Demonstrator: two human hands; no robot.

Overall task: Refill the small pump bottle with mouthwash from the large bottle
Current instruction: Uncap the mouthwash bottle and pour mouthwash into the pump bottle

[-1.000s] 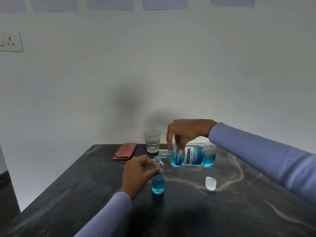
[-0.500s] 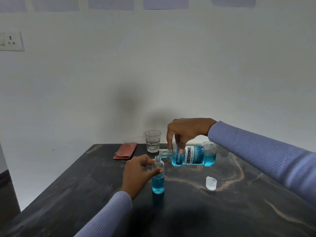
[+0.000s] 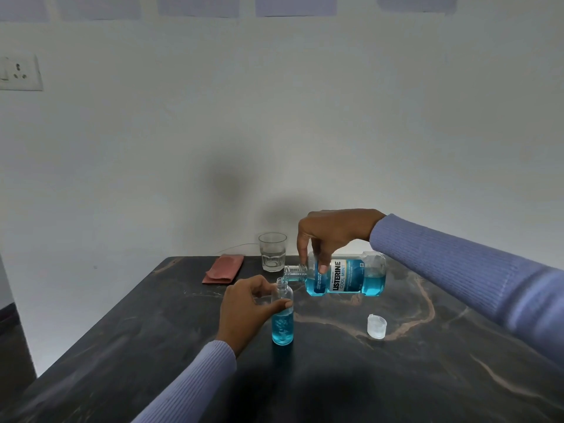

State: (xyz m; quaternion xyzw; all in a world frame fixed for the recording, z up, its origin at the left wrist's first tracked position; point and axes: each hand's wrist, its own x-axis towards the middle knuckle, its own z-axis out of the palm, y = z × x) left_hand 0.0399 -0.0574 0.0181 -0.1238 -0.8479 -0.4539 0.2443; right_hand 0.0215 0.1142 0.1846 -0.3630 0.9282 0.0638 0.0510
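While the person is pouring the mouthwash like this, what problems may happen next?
1. The small bottle has a narrow neck, and the large bottle lies almost flat with its mouth just above it. A little more tilt may send liquid over the neck onto the table.
2. The small bottle looks about half full, so pouring too long may overflow it.
3. The left hand holds the small bottle only lightly with thumb and fingers; a bump from the large bottle may tip it.

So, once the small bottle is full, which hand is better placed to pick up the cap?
Probably the right hand: the cap lies on its side, below the big bottle it grips. The left hand is steadying the small bottle.
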